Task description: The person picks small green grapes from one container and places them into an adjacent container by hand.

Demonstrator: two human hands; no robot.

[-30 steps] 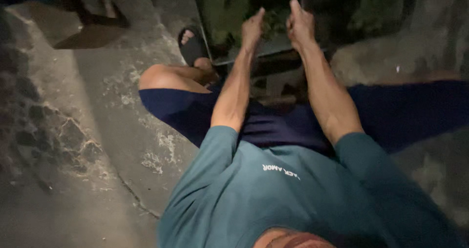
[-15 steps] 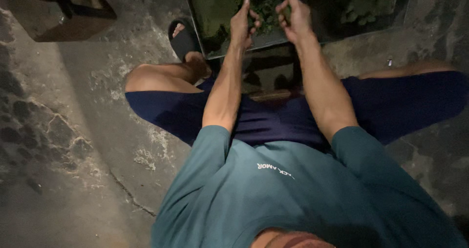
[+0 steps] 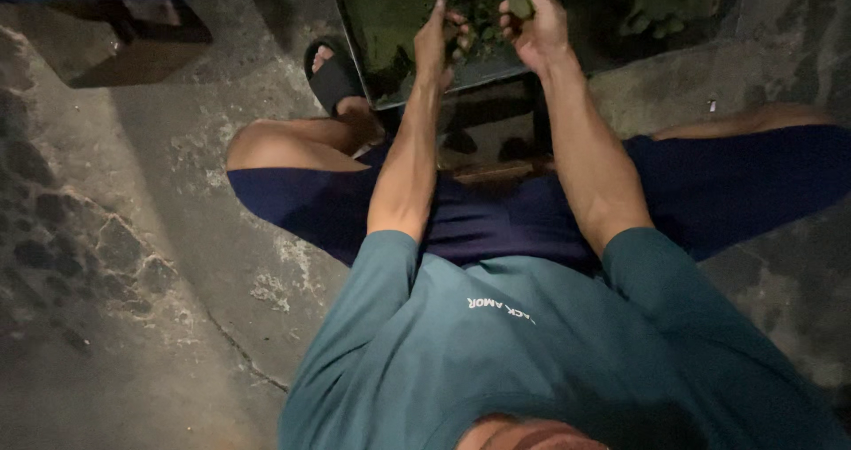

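Right hand [image 3: 534,26], at 12 o'clock in the head view: fingers curled around a small dark green clump [image 3: 521,5], pinched between thumb and fingertips, held up just above the tray. Clump looks like moss or a leafy bit; too dim to tell which

Left hand [image 3: 434,40], just toward 11 o'clock from the right: fingers drawn in narrow, tips pointing toward the right hand. Cannot tell whether anything is caught between them; the tips are lost against the dark greenery. The two hands are near each other, not touching

Below both hands: a shallow dark tray [image 3: 417,95] of green plant matter, mossy patch on its 10 o'clock side, its near rim catching light. Broader leaves [image 3: 651,2] at 1 o'clock, beyond the right wrist

Both forearms run from the teal shirt [image 3: 532,352] at 6 o'clock up toward the tray. Person is seated low, knees spread, dark blue shorts [image 3: 292,206] across the 9-to-3 line

Black slide sandal [image 3: 332,78] on one foot at 11 o'clock, just beside the tray's left edge

Rough, cracked concrete ground [image 3: 133,281] fills the 7 to 9 o'clock side. Brown low object [image 3: 115,60] at 10 o'clock, well apart from the hands
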